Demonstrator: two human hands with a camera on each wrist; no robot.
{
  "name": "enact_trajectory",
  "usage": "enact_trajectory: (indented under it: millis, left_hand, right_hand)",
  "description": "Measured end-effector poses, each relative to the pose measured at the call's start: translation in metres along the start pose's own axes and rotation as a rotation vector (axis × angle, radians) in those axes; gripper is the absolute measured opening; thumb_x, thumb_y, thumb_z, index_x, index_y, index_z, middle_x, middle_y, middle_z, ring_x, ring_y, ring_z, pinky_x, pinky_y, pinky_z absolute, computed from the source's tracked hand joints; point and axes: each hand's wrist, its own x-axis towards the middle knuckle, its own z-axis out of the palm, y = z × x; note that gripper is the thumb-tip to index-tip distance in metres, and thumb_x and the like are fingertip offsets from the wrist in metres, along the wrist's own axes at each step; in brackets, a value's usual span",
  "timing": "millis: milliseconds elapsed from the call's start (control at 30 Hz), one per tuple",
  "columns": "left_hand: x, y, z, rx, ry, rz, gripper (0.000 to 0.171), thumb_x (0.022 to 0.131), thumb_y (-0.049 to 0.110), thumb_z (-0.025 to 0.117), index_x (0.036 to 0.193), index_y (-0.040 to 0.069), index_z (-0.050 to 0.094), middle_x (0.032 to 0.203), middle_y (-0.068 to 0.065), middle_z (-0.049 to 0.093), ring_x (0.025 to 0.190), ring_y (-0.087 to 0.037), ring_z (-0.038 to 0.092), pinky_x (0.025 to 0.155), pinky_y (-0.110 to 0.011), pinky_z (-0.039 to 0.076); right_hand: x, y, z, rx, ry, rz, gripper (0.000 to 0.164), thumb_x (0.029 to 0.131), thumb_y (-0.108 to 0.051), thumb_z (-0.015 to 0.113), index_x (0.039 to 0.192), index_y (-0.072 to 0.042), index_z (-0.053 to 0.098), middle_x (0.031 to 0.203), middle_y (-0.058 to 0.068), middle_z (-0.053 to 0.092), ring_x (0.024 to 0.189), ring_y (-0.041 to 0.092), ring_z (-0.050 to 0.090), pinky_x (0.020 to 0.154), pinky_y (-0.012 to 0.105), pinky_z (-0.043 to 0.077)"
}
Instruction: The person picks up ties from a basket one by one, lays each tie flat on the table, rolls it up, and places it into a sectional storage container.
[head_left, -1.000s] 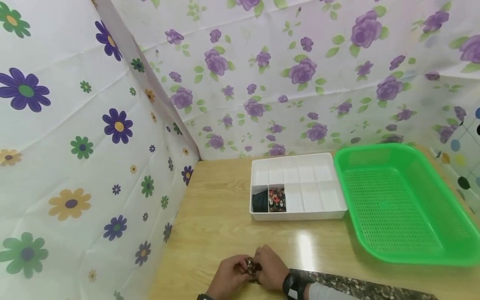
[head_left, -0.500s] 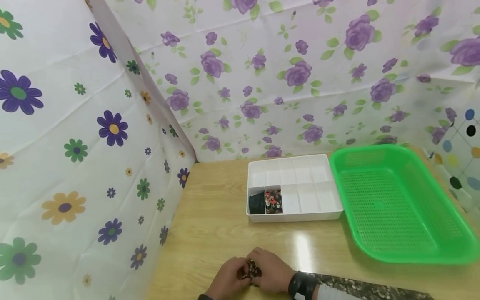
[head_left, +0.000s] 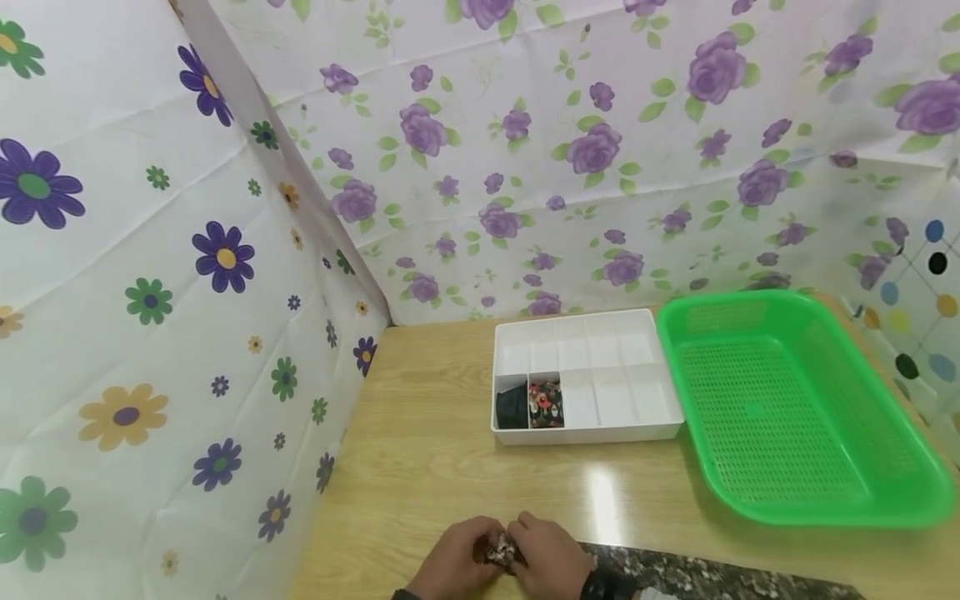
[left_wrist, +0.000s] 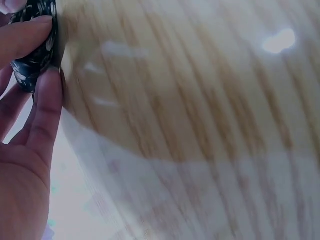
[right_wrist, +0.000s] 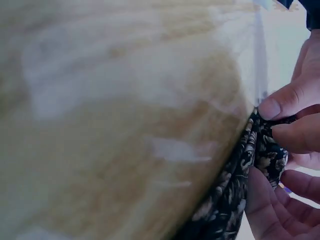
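A long strip of dark floral cloth lies along the near side of the table, its left end bunched into a small roll. My left hand grips this roll between thumb and fingers; the left wrist view shows the rolled cloth under the thumb. From the other side my right hand pinches the same roll. Flat cloth trails away from the fingers in the right wrist view. The hands hide part of the roll.
Behind the hands stands a white divided box. Its front-left compartments hold a dark green cloth and a red-and-black patterned cloth. A green plastic basket sits to its right. Flowered sheets hang behind and at left.
Both hands keep hold of the cloth roll while the fingers shift about it. The right hand moves slightly right and down. The view has turned a little, shifting the box slightly left.
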Motion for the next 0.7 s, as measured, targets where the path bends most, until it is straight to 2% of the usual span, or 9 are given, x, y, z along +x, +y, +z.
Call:
enact_trajectory:
  millis: [300, 533, 700]
  left_hand:
    - [0.000, 0.002, -0.001, -0.028, 0.019, -0.020, 0.031, 0.082, -0.002, 0.081, 0.099, 0.020, 0.067, 0.103, 0.011, 0.069, 0.081, 0.001, 0.059, 0.070, -0.018, 0.051]
    - [-0.004, 0.005, -0.002, -0.184, 0.066, -0.097, 0.035, 0.080, -0.006, 0.080, 0.104, 0.017, 0.068, 0.109, 0.003, 0.070, 0.090, -0.007, 0.065, 0.077, -0.022, 0.055]
    - [-0.007, 0.000, -0.002, -0.338, 0.104, -0.143, 0.044, 0.080, -0.010, 0.079, 0.116, 0.010, 0.064, 0.121, -0.008, 0.069, 0.102, -0.018, 0.068, 0.082, -0.025, 0.058]
  right_hand:
    - [-0.001, 0.004, 0.012, 0.002, 0.027, 0.025, 0.020, 0.090, -0.017, 0.077, 0.106, -0.020, 0.065, 0.092, -0.011, 0.054, 0.073, -0.001, 0.048, 0.065, 0.022, 0.046]
    - [0.002, 0.005, 0.014, 0.034, 0.062, 0.003, 0.021, 0.090, -0.013, 0.078, 0.102, -0.019, 0.062, 0.092, -0.012, 0.052, 0.075, -0.001, 0.046, 0.066, 0.022, 0.045]
    - [0.008, 0.009, 0.018, 0.078, 0.112, -0.006, 0.024, 0.088, -0.011, 0.079, 0.098, -0.021, 0.061, 0.092, -0.013, 0.054, 0.078, -0.002, 0.048, 0.067, 0.021, 0.046]
